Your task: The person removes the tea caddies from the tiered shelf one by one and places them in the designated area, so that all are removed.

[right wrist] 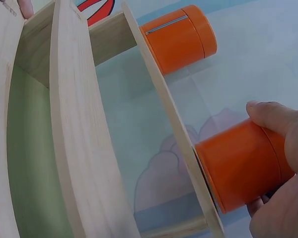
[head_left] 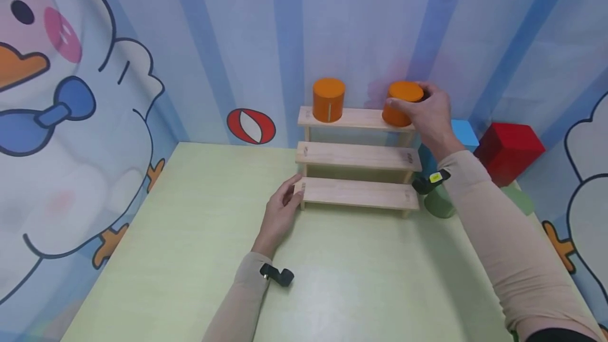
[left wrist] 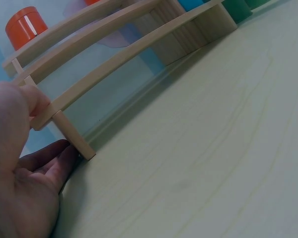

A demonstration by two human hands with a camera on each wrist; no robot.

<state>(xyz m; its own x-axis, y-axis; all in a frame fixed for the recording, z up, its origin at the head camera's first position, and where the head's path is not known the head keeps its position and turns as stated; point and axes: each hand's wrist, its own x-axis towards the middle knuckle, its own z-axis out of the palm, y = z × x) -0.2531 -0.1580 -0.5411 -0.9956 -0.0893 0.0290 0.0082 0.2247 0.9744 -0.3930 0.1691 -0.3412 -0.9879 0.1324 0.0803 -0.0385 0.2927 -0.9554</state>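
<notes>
A three-tier wooden step rack (head_left: 358, 154) stands on the table against the backdrop. My right hand (head_left: 431, 115) grips an orange cylindrical canister (head_left: 396, 115) at the right end of the top tier. In the right wrist view, thumb and fingers go around the lidded end of this canister (right wrist: 243, 166), and its base is right at the board. A second orange canister (head_left: 329, 100) sits upright on the left end of the same tier. My left hand (head_left: 280, 218) holds the left end of the lowest tier, its thumb at the board (left wrist: 82, 91) and its fingers beside the leg.
Right of the rack, partly behind my right arm, are a blue block (head_left: 463, 133), a red block (head_left: 510, 152) and a green cylinder (head_left: 439, 203). Another green piece (head_left: 518, 199) shows beyond the arm. A printed backdrop (head_left: 228, 41) rises behind the pale table (head_left: 199, 236).
</notes>
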